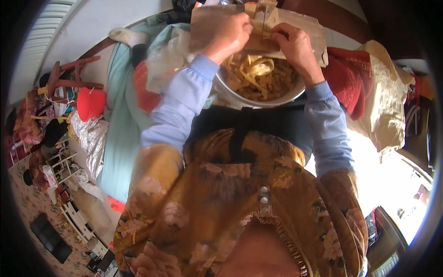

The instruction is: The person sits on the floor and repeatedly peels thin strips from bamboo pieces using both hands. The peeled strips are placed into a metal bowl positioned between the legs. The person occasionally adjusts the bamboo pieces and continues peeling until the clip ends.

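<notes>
A pale tan strip stretches between my two hands above a wooden board. My left hand is closed in a fist around its left end, the fingertips slightly blurred. At the other end, my right hand pinches the strip between thumb and fingers. A thin dark metal blade or rod stands against a wooden block on the board, and the strip passes by it. Just below the board, a white basin contains many cut tan pieces and a loose coil of longer strips.
Dark red cloth and a cream cloth or sack lie at the right. To the left are clear plastic sheeting, pale green fabric, a red stool-like object and a wooden chair. Other people sit at far left.
</notes>
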`<act>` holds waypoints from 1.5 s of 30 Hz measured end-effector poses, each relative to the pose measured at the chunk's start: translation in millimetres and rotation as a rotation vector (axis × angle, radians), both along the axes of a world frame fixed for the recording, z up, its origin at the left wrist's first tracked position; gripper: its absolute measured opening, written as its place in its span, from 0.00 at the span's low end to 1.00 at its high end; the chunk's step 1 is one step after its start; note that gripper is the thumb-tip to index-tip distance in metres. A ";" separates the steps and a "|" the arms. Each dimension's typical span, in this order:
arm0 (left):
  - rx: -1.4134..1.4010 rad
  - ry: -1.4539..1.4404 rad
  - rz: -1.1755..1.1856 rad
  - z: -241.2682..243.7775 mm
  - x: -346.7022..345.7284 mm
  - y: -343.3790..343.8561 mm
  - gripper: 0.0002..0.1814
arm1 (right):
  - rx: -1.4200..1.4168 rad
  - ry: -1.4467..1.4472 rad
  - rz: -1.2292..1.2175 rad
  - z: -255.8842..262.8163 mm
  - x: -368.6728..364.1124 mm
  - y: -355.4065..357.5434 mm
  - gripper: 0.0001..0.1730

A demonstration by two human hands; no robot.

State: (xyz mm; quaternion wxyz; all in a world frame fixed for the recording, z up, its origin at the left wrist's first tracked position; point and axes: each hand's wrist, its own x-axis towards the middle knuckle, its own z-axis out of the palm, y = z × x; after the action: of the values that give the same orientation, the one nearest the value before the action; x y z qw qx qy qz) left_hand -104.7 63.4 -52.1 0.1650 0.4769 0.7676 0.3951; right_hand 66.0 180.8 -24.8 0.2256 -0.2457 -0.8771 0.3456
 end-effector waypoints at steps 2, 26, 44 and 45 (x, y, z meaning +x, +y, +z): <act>0.078 0.110 0.046 -17.7 -10.3 -12.1 0.10 | -0.011 -0.013 -0.015 -1.7 8.2 -0.7 0.10; 0.072 -0.639 -0.122 0.6 74.9 -68.3 0.14 | 0.289 -0.786 0.219 -10.7 57.0 -29.5 0.15; 0.209 -0.800 -0.308 5.7 105.3 -70.5 0.12 | -1.541 0.223 0.457 -14.6 87.3 -24.5 0.14; 0.145 -0.976 -0.246 7.2 105.6 -73.6 0.13 | -1.420 0.236 0.290 -17.7 88.1 -22.8 0.12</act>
State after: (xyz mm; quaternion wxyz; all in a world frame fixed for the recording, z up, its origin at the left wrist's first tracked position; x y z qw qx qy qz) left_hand 1.0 -10.2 -44.9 0.5162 0.3339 0.5098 0.6018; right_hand 154.1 157.9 -42.5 0.0571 -0.1751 -0.4355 0.8812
